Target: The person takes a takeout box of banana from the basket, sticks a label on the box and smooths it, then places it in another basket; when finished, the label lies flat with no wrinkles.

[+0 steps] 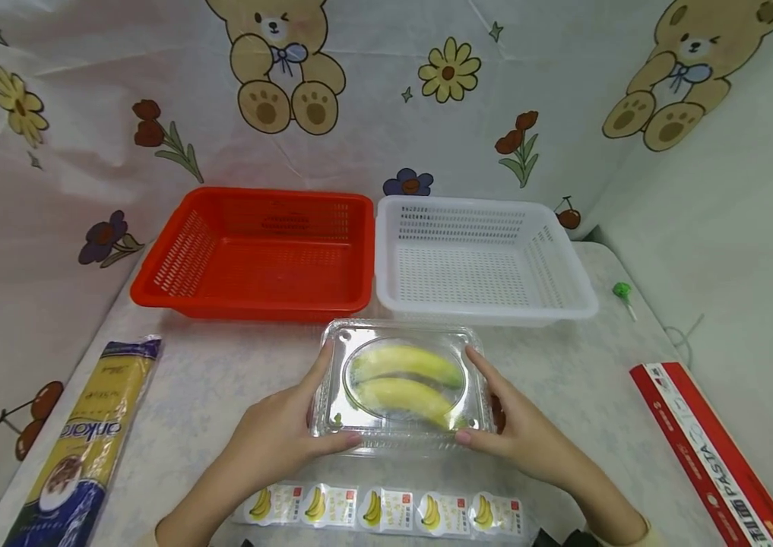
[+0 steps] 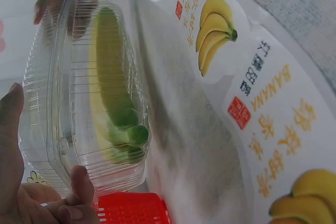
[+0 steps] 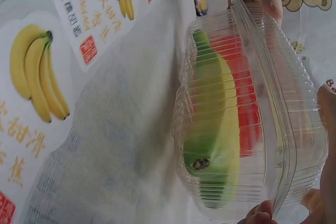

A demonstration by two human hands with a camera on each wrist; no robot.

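Note:
Between my two hands is a clear plastic clamshell box, its lid closed over two yellow bananas with greenish ends. My left hand grips the box's left side, thumb at the near edge and index finger along the far corner. On the opposite side, my right hand holds it the same way. Both wrist views show the ribbed box wall with the bananas inside. A strip of banana stickers lies on the table just in front of the box.
Behind the box stand a red basket and a white basket, side by side. A yellow and blue packet lies at the left. To the right are a long red pasta box and a green lollipop.

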